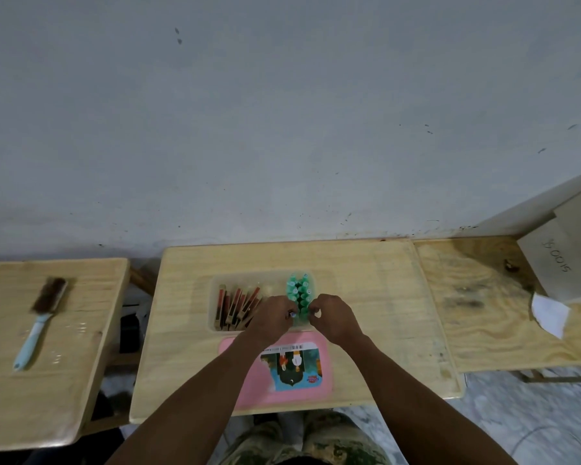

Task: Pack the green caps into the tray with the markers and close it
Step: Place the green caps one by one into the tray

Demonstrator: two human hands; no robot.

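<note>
**Green caps between both hands, near end of tray**

Item: green caps [299, 292]. Packed upright in a tight cluster, two rows or so, in the right part of the clear tray [215, 325]. Long axis of cluster running away from the body, far end near the tray's back wall, near end between the two hands.

Item: markers [237, 307]. Red-and-dark sticks, leaning, filling the left part of the same tray; beside the caps, apart from them.

Item: left hand [270, 318]. Fingers curled, tips pinched at the near left edge of the cluster; something small and pale at the fingertips, too small to identify. Whether a cap is gripped: cannot tell.

Item: right hand [332, 315]. Fingers curled at the near right edge of the cluster; contents of grip likewise not discernible.

Item: pink lid [232, 391]. Flat on the wooden desk [366, 297], picture label up, just on the body side of the tray, under both forearms.

Judgement: caps appear seated or nearly so. Closing turns on the lid lying directly nearward of the tray, equally close to either hand; long side parallel to tray's long side, so likely a lift and carry forward, no turning.
</note>
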